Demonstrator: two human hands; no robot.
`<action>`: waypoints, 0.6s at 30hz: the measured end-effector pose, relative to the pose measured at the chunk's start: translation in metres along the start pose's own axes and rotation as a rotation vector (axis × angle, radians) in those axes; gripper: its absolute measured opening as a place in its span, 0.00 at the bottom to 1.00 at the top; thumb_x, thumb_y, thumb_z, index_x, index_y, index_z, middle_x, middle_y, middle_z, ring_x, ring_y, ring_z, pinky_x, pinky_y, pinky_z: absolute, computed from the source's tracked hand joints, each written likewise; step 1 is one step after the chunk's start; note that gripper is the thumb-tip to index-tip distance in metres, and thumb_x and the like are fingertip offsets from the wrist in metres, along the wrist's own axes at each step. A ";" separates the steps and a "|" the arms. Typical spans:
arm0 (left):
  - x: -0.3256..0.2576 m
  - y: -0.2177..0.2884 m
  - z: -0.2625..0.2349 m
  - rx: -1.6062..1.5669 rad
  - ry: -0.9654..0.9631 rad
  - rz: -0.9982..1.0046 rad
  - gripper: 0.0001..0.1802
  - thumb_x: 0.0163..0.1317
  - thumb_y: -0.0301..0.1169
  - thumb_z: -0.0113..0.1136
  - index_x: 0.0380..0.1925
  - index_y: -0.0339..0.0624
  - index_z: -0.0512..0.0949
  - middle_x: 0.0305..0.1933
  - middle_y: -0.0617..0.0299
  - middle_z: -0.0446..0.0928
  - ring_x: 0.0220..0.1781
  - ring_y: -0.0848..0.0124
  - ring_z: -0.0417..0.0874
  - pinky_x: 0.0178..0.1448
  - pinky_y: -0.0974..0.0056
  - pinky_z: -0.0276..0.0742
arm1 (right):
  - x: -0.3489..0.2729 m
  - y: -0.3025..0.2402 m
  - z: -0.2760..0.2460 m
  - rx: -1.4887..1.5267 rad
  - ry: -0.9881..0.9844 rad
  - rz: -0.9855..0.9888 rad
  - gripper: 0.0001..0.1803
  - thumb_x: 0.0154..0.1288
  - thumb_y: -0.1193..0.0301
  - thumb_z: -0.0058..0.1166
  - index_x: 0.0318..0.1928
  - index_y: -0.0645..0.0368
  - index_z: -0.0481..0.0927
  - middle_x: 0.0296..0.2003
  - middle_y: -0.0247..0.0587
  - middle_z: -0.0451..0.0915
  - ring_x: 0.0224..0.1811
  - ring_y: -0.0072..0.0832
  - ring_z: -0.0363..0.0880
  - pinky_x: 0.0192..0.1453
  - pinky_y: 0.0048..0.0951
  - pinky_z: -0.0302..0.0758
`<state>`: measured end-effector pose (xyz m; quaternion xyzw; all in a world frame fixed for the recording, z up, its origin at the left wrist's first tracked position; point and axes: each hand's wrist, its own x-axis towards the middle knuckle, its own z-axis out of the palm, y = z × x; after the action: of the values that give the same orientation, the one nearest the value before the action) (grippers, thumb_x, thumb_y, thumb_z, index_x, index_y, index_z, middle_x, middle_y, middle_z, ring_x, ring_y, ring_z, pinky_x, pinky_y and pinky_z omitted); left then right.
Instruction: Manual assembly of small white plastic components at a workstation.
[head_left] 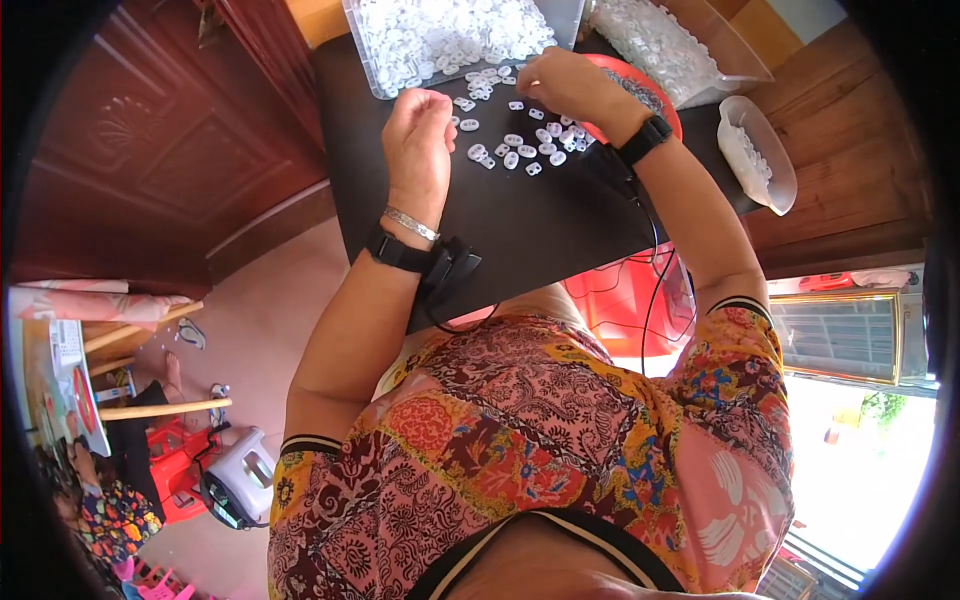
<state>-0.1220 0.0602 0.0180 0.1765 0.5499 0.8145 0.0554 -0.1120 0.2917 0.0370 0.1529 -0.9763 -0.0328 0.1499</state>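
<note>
My left hand [418, 145] is raised at the left of the black table [470, 245], its fingers curled in; whatever they may hold is hidden. Farther right, my right hand [578, 90] reaches over the tabletop with fingers bent down and together, beside the red bowl [668, 115]. Its fingertips are too small to show what is between them. Between and below the hands lie loose white oval plastic pieces with holes [527, 151], several of them scattered singly. Small grey parts [635, 88] fill the bowl, partly behind my right hand.
A clear bin [385, 85] heaped with white pieces stands at the far edge. Another clear bin [735, 70] sits at the far right, above a clear scoop-shaped tray [785, 185]. Black cables [655, 235] hang from my wrists. At the lower left is another person [120, 515].
</note>
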 end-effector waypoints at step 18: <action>0.005 -0.011 -0.009 -0.036 -0.072 -0.220 0.13 0.62 0.38 0.50 0.29 0.39 0.76 0.19 0.65 0.71 0.17 0.78 0.69 0.21 0.74 0.61 | 0.021 -0.056 -0.017 1.066 0.085 0.120 0.09 0.59 0.70 0.58 0.37 0.62 0.82 0.31 0.35 0.83 0.35 0.20 0.78 0.43 0.24 0.75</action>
<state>-0.1308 0.0582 0.0059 0.1433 0.5488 0.8063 0.1676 -0.1102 0.2316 0.0533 0.1529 -0.8576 0.4822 0.0925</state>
